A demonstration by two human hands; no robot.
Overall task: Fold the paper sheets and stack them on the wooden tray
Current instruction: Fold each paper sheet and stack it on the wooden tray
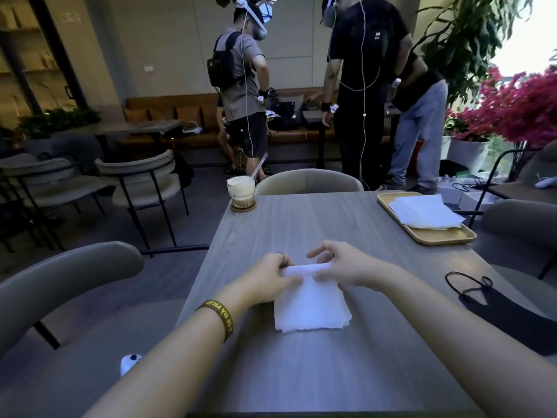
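Close in front of me, on the grey table [301,375], lies a white paper sheet [312,310], already doubled over so that several layers show along its near edge. Both my hands are clamped on its far edge, which curls up off the table into a soft roll. My left hand [269,277] pinches the left end of that edge between thumb and curled fingers; it has a ring [281,255] on one finger and a dark wristband [218,316] with yellow letters lower down on the arm. My right hand [342,263] pinches the right end, with one finger lifted free above the paper. The two hands sit near each other, with only the short roll of paper between them. To my right, near the table's edge, lies a black face mask [509,312] with its ear loop spread out flat. Farther off on the right side sits the wooden tray [443,238], and on it rests a stack of folded sheets [425,212], white and roughly squared up. At the far left corner a glass [241,191] of pale drink with a straw stands on a round coaster [243,207]. A grey chair [310,181] is tucked in at the far side. Beyond it, people stand by a brown sofa [180,113], and pink flowers [518,107] fill the right.
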